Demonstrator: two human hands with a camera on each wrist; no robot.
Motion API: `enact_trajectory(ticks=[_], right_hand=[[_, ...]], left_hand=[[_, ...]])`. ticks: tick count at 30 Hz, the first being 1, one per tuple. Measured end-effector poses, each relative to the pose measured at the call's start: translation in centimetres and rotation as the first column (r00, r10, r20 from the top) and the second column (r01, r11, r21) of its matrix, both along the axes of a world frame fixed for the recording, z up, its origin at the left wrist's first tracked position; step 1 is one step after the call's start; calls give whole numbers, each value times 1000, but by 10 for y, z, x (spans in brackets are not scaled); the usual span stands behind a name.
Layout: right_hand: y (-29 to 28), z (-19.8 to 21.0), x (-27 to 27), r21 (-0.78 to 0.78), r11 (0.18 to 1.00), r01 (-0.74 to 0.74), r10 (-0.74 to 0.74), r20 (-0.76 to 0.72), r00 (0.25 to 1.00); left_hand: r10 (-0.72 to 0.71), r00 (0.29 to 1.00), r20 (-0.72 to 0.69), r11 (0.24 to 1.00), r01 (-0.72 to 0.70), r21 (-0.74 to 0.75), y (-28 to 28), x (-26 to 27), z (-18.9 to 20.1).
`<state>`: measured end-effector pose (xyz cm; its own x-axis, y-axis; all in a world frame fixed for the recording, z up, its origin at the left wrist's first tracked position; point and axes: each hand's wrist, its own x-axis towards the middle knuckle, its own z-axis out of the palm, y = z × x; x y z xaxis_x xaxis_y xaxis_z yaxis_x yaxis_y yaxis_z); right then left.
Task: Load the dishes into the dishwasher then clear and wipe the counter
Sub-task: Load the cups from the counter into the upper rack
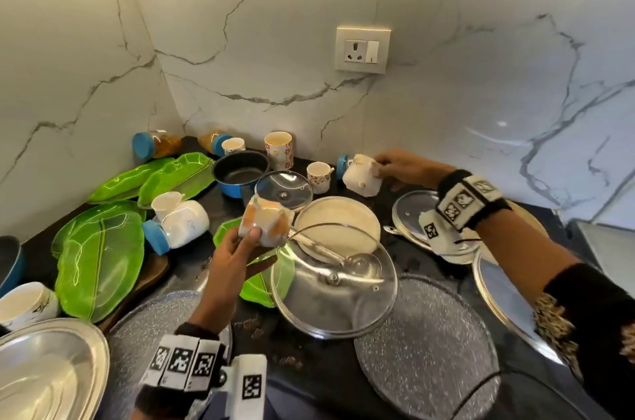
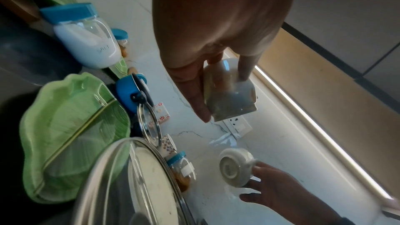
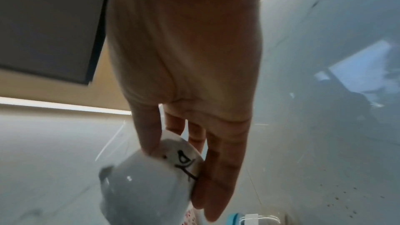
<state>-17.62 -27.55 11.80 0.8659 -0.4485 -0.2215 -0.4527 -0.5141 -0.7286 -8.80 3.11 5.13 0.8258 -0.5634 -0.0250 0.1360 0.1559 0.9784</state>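
Two glossy ceramic cups (image 1: 266, 222) (image 1: 362, 177), one per hand (image 1: 233, 247) (image 1: 402, 167), above cluttered counter (image 1: 309, 361).

The word "SALT" stands in grey capitals on a clear, blue-lidded jar (image 2: 86, 40) of white grains, at about ten o'clock in the left-wrist view. Black hand-drawn strokes mark the white cup (image 3: 149, 177) held by the right hand (image 3: 184, 74); they cannot be read as letters. Wristband squares carry only coded black-and-white patterns.
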Motion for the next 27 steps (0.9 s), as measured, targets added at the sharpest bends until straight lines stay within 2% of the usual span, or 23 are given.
enact_trajectory(ticks=[2,5,7,9,11,13,15,18,19,22,23,25,27], right_hand=[[28,1,-38,295,952,83,-134,157,979],[77,-11,-98,561,802,206,-414,274,868],[105,-31,-146,739,661,132,-535,340,774],[130,-54,-202,860,502,92,-673,321,666],[155,-78,-251,884,442,151,-772,289,567],[184,-96,-305,872,422,249,-857,293,425],[213,-109,-362,877,329,351,-932,243,267],[254,-116,-438,864,313,394,-950,284,132],[269,-117,-465,863,288,416,-956,285,70],[310,-126,-528,887,191,420,-971,233,-49],[322,-132,-548,902,142,407,-974,200,-103],[346,-149,-590,923,11,384,-954,125,-272],[369,-177,-637,930,-135,341,-909,21,-416]], left_hand=[[-76,996,-37,997,75,-26,5,-10,4],[-192,980,-59,981,191,-31,15,-24,7],[-278,955,-101,961,276,-28,22,-37,3],[-367,920,-138,930,368,-26,24,-54,-4],[-457,875,-159,888,459,-24,25,-70,-8],[-566,807,-169,818,575,10,21,-94,-10],[-663,730,-165,734,677,46,16,-120,-14],[-778,605,-167,604,794,63,10,-165,-20],[-797,583,-155,579,812,76,7,-185,-22],[-844,519,-138,509,855,102,5,-235,-29],[-861,483,-161,473,876,96,6,-251,-33],[-882,416,-221,405,909,97,8,-286,-46],[-887,392,-246,371,920,129,8,-323,-61]])
